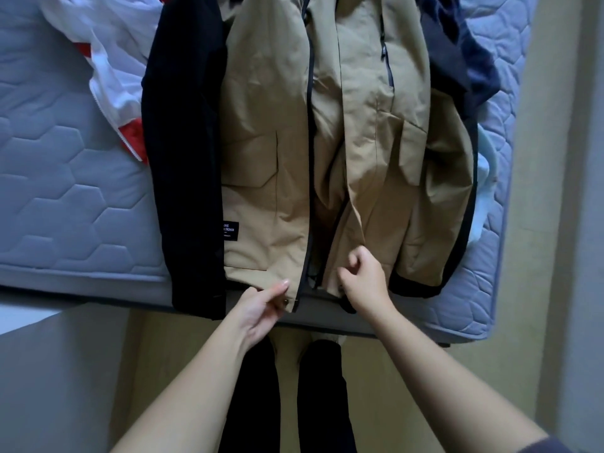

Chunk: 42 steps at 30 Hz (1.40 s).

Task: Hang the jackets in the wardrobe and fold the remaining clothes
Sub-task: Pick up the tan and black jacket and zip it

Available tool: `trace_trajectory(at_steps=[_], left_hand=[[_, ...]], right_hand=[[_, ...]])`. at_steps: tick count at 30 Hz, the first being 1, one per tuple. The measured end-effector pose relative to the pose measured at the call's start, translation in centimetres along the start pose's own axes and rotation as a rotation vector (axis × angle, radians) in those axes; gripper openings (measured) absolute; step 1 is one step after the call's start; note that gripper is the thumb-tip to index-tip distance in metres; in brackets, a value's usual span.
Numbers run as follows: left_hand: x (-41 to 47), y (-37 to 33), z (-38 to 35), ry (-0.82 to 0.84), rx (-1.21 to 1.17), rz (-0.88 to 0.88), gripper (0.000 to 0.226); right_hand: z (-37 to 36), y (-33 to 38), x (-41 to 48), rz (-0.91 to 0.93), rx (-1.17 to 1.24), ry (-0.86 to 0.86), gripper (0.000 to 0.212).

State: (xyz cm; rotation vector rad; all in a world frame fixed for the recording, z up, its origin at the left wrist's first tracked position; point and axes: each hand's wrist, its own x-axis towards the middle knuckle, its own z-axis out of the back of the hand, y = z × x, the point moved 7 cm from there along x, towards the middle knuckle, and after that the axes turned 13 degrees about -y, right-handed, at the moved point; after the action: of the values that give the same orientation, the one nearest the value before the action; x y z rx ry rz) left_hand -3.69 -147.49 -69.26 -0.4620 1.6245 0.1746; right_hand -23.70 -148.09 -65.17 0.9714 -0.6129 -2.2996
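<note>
1. Two hands are seen at the lower hem of a tan jacket (277, 142), which is spread front-up on a mattress (65, 191), black sleeves out to either side and the hem at the near edge.
2. The front is noted as unfastened; the two panels lie apart along the dark zip (309, 93).
3. The left hand (261, 308) is closed in a pinch on the bottom corner of the left-lying panel, thumb on top, just beside the zip end.
4. The right hand (362, 279) is curled on the hem of the other panel; fabric appears to be pinched, though the fingertips are partly hidden.
5. Step judged: the zip ends are being brought together, the jacket being prepared for hanging. No hanger or wardrobe is in view.
6. Next move judged: the two zip ends must be aligned and seated, which calls for a fine pinch and a taut hem. Otherwise the jacket must be lifted by the shoulders.
7. A white and red garment (114, 76) and a navy garment (457, 44) are left unfolded at the far side.
</note>
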Motion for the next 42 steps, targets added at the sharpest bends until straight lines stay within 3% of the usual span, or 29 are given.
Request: trace_trajectory(at_steps=[2,5,8,9,12,16,22,28,32,37,42], left_hand=[[-0.9,0.5,-0.5,0.06,0.051,0.034,0.033],[-1.8,0.7,-0.9,0.089,0.195,0.019,0.025],[-1.9,0.4,-1.5,0.055,0.279,-0.057,0.024],[-2.0,0.3,-1.7,0.038,0.293,-0.084,0.024],[-2.4,0.3,-2.7,0.058,0.311,-0.13,0.029],[-2.7,0.9,-4.1,0.112,0.327,-0.154,0.023],[-2.8,1.5,-5.3,0.161,0.391,-0.12,0.026],[-2.4,1.5,-5.2,0.076,0.465,-0.197,0.026],[-2.6,1.1,-5.4,0.064,0.511,-0.247,0.026],[-2.7,0.6,-5.4,0.086,0.563,-0.306,0.026],[-2.8,0.6,-5.4,0.158,0.601,-0.296,0.026]], right_hand=[[0.9,-1.8,-1.2,-0.131,0.232,-0.084,0.031],[1.4,-4.0,-1.8,-0.345,0.36,-0.144,0.018],[2.0,-3.8,-1.0,-0.296,0.297,-0.151,0.012],[2.2,-3.5,-0.8,-0.247,0.276,-0.14,0.019],[1.4,-2.7,-0.7,-0.174,0.293,0.01,0.03],[-0.3,-2.6,-1.6,-0.194,0.403,0.229,0.011],[-1.1,-4.2,-2.2,-0.344,0.419,0.296,0.01],[-2.0,-6.4,-4.0,-0.707,0.397,0.329,0.019],[-3.0,-6.2,-5.0,-0.854,0.593,0.415,0.021],[-2.7,-6.8,-5.0,-0.781,0.787,0.233,0.015],[-3.0,-5.8,-6.1,-0.681,0.84,0.298,0.024]])
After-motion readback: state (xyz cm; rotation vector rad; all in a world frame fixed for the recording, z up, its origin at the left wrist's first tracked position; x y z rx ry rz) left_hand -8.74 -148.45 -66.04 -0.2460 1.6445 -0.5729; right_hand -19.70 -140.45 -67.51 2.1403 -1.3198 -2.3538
